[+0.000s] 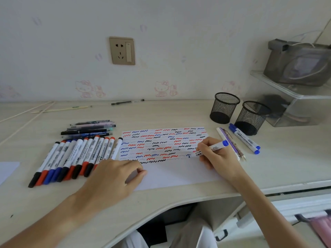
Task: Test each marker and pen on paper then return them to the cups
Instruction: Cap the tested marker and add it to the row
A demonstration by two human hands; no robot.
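Observation:
A white paper sheet point(172, 173) covered with red, blue and black squiggles lies mid-desk. My right hand point(217, 155) grips a blue whiteboard marker point(215, 146), its tip touching the sheet at the end of a squiggle row. My left hand point(114, 178) rests on the sheet's left edge, fingers curled, and whether it holds anything is hidden. A row of capped markers point(75, 158) lies left of the sheet, with several pens point(89, 129) behind them. Two black mesh cups point(224, 107) point(251, 117) stand at the right and look empty.
Two blue markers point(244, 138) and a few pens point(231, 143) lie between the sheet and the cups. One more pen point(127, 102) lies by the wall. A clear shelf point(293, 93) carries a grey bag point(299, 63) at the far right. Another sheet's corner point(7, 170) shows at the left.

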